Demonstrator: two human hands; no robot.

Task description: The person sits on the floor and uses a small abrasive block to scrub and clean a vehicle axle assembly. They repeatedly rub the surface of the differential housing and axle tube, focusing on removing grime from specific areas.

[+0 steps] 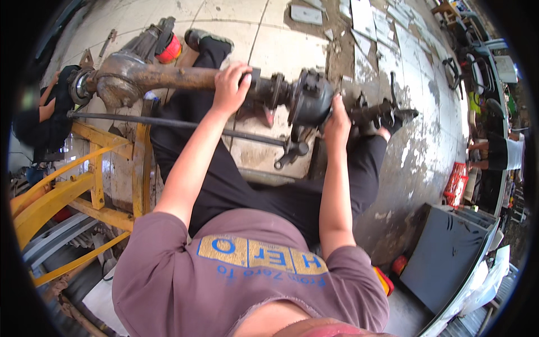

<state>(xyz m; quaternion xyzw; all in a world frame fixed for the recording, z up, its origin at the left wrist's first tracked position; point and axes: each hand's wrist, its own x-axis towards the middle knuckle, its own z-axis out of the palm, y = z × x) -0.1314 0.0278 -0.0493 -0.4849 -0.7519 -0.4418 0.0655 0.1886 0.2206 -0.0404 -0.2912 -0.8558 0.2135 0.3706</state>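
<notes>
A rusty axle housing [177, 78] with a bulging differential section [119, 78] lies across in front of me, over my legs. My left hand [229, 90] is wrapped over its tube near the right end. At that end sits a dark, rounded steering knuckle housing [312, 101] with a flange. My right hand [338, 122] grips the right side of this housing; some of its fingers are hidden behind it. Below the tube runs a thin dark steering rod [185, 123], ending in a joint [292, 151]. More dark metal parts [384, 114] lie right of my right hand.
A yellow metal frame [98, 180] stands at the left, with another person [48, 112] beyond it. Broken tiles [365, 22] lie at the far right. A grey cabinet [449, 253], a red crate [456, 182] and a second person [502, 151] are on the right.
</notes>
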